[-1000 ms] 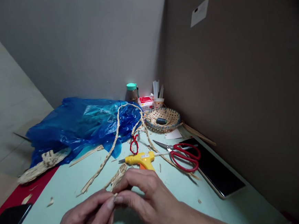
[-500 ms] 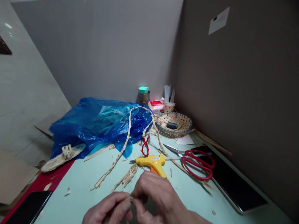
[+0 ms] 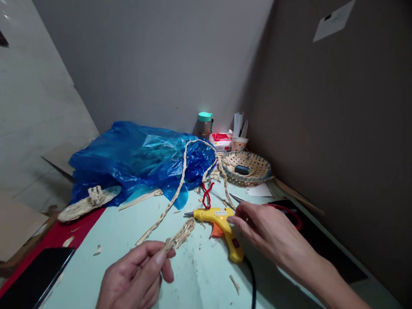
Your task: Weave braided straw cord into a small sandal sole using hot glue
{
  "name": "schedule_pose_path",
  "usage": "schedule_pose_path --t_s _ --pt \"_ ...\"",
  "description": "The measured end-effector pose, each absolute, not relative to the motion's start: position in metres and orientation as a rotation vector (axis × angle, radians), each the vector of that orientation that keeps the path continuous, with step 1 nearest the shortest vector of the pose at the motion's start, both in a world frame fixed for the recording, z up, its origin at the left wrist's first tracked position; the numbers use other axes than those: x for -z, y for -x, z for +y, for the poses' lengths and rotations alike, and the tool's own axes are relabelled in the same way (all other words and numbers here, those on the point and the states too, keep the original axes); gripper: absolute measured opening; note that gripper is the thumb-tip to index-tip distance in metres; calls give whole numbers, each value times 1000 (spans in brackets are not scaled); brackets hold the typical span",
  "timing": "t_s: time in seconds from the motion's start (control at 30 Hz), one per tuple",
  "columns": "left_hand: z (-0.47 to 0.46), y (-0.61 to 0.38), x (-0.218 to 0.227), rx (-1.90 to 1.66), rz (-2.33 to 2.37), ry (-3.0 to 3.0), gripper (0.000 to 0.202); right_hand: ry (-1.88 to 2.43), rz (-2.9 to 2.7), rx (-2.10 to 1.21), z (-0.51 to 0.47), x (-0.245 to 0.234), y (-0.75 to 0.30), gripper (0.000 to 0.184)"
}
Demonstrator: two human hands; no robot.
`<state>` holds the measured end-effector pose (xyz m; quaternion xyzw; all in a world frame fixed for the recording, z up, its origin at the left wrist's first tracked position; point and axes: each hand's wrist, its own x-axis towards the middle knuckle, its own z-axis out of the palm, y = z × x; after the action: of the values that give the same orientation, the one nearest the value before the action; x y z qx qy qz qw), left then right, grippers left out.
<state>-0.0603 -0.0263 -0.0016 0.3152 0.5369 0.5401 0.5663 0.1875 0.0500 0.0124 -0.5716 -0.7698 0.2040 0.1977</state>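
My left hand [image 3: 132, 282] sits low at the front, thumb and fingers pinched on the end of a short braided straw piece [image 3: 181, 233] that lies out over the pale green table [image 3: 195, 287]. My right hand [image 3: 262, 228] reaches forward over the table, fingers bent, its tips touching the rear of the yellow glue gun [image 3: 220, 220] and lying over the red-handled scissors [image 3: 289, 213]. I see nothing gripped in it. A long straw braid [image 3: 178, 190] loops from the table up over the blue plastic bag [image 3: 134, 160].
A woven basket [image 3: 248, 167] with a dark object, a jar with a teal lid [image 3: 204, 124], a red box and a cup stand at the back corner. A black tablet [image 3: 330, 252] lies at the right, a phone [image 3: 31, 283] at the front left. Grey partitions enclose the table.
My right hand left the straw piece and moved forward and right to the glue gun and scissors. My left hand kept the straw piece. The camera turned left.
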Motion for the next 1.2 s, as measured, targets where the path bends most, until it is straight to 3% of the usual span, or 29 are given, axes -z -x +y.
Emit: schedule_pose_path --t_s 0.33,0.63,0.83,1.2 --pt "-26 66 -3 -1298 1077 -642 33 1858 -2210 -485 41 27 -167 31" --pt "-30 69 -19 -1426 1096 -552 24 1725 -1840 -1134 21 25 -193 60" --pt "-23 74 -17 -1406 1101 -573 21 1378 -1112 -1816 8 33 -190 43" --pt "-18 90 -1 -1386 1160 -608 23 1243 -1098 -2002 -9 24 -176 45"
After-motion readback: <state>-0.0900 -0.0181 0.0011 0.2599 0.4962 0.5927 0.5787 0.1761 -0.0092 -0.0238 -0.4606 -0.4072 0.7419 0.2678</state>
